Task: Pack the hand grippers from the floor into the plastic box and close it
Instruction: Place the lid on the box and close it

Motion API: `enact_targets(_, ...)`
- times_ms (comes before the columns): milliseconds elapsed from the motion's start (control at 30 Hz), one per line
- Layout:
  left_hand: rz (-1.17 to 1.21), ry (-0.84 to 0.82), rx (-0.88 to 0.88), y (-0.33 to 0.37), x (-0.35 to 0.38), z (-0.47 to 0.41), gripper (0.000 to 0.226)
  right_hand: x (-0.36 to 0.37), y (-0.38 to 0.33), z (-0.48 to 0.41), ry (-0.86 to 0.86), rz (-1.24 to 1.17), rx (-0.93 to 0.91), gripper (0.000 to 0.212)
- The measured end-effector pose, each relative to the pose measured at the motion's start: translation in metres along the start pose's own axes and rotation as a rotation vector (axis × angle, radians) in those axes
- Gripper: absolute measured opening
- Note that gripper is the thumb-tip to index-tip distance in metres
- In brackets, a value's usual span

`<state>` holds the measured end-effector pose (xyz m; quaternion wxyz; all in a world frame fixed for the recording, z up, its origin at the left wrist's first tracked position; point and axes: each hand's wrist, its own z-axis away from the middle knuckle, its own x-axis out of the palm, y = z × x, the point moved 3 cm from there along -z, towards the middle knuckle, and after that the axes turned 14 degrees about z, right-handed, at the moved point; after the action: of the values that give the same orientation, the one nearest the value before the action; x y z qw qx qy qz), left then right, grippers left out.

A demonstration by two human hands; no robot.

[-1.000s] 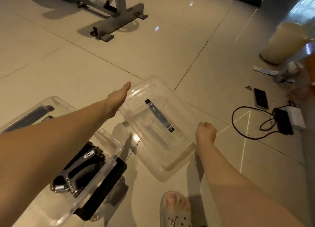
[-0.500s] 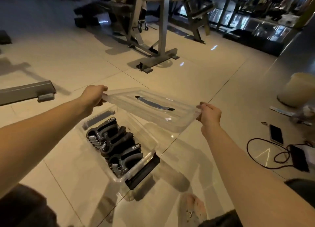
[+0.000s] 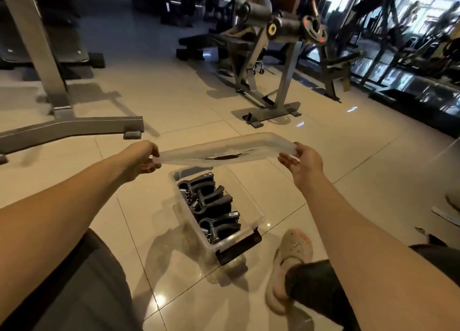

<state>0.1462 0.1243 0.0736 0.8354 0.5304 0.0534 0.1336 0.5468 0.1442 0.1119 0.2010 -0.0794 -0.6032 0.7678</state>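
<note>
A clear plastic box (image 3: 258, 215) stands open on the tiled floor between my arms, a black latch (image 3: 239, 249) at its near end. Several black hand grippers (image 3: 211, 208) with metal springs lie packed inside it. I hold the clear lid (image 3: 224, 147), with its dark handle, level in the air above the box's far end. My left hand (image 3: 142, 160) grips the lid's left end. My right hand (image 3: 302, 162) holds the right end, fingers partly spread under the edge.
A grey bench frame (image 3: 72, 126) lies on the floor at the left. A weight machine (image 3: 271, 64) stands behind the box. My foot in a light clog (image 3: 291, 263) rests right of the box. Floor tiles show around the box.
The lid has gone from lying on the floor to being held in the air over the box. Both hands rose with it, and the view tilted up toward the gym.
</note>
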Motion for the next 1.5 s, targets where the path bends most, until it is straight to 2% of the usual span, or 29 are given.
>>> enact_targets(100, 0.052, -0.023, -0.061, -0.001, -0.007, 0.005, 0.038, 0.004, 0.0, -0.007, -0.084, -0.022, -0.005, 0.021)
enact_targets(167, 0.082, -0.03, -0.081, -0.001, -0.005, 0.009, 0.03, 0.005, 0.001, -0.014, -0.131, -0.005, -0.028, 0.027)
enact_targets(400, 0.137, 0.087, -0.133, -0.014, -0.002, 0.008, 0.028, 0.035, 0.014, -0.065, -0.228, 0.244, -0.055, 0.03)
enact_targets(533, 0.133, 0.207, -0.13, -0.028, -0.009, 0.01, 0.036, 0.058, 0.02, -0.09, -0.258, 0.409, -0.109, 0.027)
enact_targets(733, 0.082, 0.366, -0.067, -0.038, 0.003, 0.033, 0.051, 0.095, 0.013, -0.122, -0.311, 0.596, -0.282, 0.041)
enact_targets(1000, 0.138, 0.489, -0.165, -0.093, 0.033, 0.061, 0.064, 0.142, 0.027, -0.159, -0.474, 0.79, -0.431, 0.047)
enact_targets(1233, 0.059, 0.715, -0.306, -0.144, 0.084, 0.086, 0.033, 0.178, 0.062, -0.186, -0.725, 0.963, -0.553, 0.039)
enact_targets(1333, 0.061, 0.747, -0.412, -0.168, 0.116, 0.094, 0.03, 0.186, 0.084, -0.199, -0.816, 1.127, -0.627, 0.04)
enact_targets(1500, 0.147, 0.916, -0.449, -0.185, 0.16, 0.086, 0.024, 0.203, 0.112, -0.223, -0.964, 1.328, -0.671, 0.034)
